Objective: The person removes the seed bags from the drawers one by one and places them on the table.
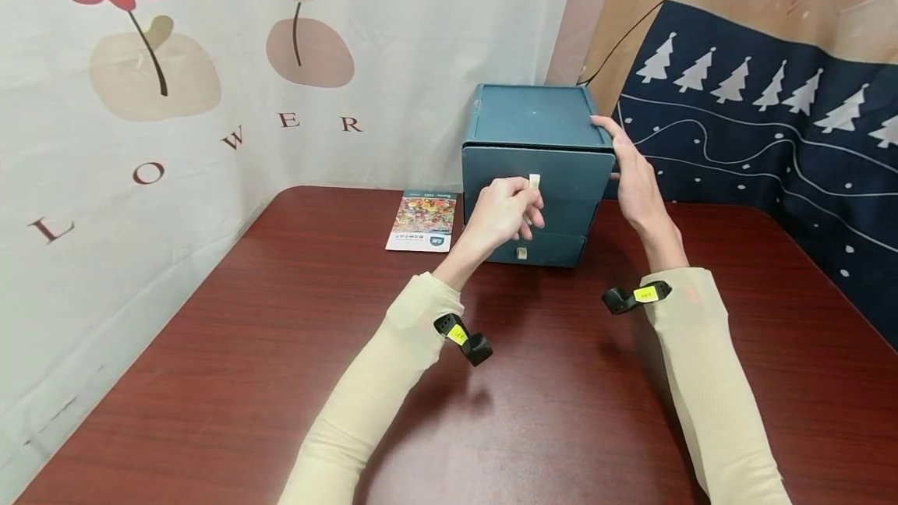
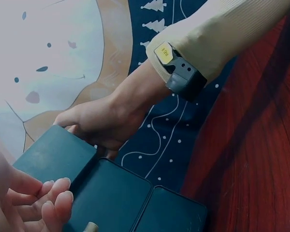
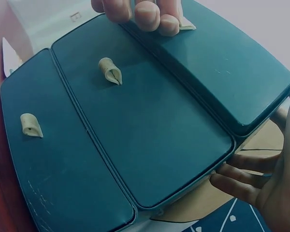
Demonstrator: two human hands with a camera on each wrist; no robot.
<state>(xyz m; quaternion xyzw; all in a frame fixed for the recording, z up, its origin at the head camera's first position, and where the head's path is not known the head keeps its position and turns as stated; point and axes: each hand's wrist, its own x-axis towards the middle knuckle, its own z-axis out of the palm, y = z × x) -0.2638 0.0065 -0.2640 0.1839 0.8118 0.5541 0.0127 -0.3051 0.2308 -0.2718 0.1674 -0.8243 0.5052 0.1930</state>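
Observation:
A dark teal drawer box point(image 1: 536, 117) stands at the back of the table. My left hand point(image 1: 501, 209) pinches the cream pull tab point(image 1: 535, 180) of its top drawer point(image 3: 227, 72), which juts out slightly beyond the drawers below. Against the box's right side, my right hand point(image 1: 637, 185) lies with fingers extended, its uppermost fingertip at the top edge. The right wrist view shows the middle drawer point(image 3: 150, 130) and bottom drawer point(image 3: 63, 169) closed, each with a looped cream tab. The drawer's inside is hidden.
A colourful printed packet point(image 1: 423, 220) lies left of the box on the dark red wooden table point(image 1: 295, 333). Behind hang a white curtain point(image 1: 421, 37) with flower prints and a navy cloth point(image 1: 758, 139) with white trees.

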